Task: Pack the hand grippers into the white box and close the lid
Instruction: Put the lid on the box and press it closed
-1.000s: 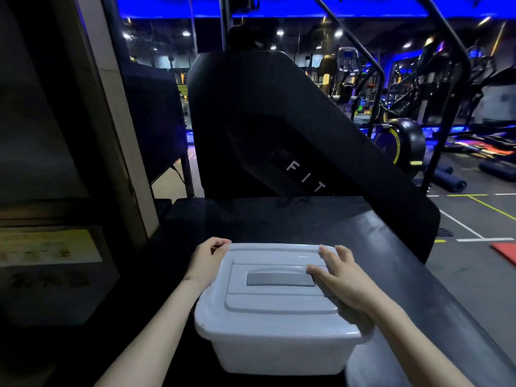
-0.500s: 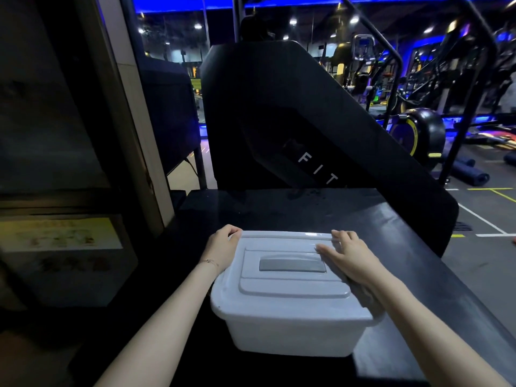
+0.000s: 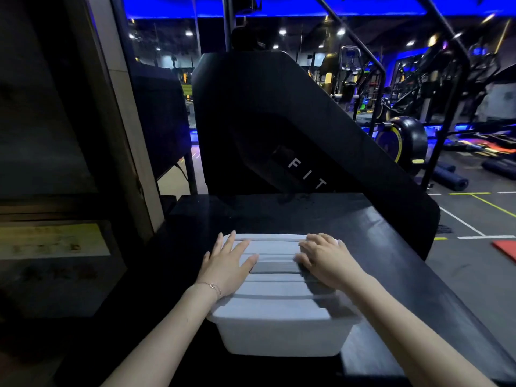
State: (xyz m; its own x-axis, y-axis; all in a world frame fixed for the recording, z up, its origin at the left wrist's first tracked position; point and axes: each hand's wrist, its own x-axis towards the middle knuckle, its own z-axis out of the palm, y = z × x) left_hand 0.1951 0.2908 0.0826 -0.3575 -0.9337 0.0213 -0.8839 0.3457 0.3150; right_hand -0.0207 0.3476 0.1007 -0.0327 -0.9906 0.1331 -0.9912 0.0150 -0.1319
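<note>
While lid [image 3: 275,291] covers white box [image 3: 282,337], contents hidden, both hands flat on top.

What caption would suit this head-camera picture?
Both hands, left and right, press flat on the closed lid of the white box.

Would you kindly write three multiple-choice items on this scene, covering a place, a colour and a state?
1. Where does the white box stand?
A. on the black table
B. on the gym floor
C. on a chair

2. What colour is the handle set in the lid?
A. red
B. grey
C. yellow

3. How is the lid?
A. off, beside the box
B. half raised
C. down on the box, under both hands

Answers:
1 A, the box sits on the dark tabletop.
2 B, a grey bar lies between the hands.
3 C, the left hand and right hand lie flat on it.
</note>
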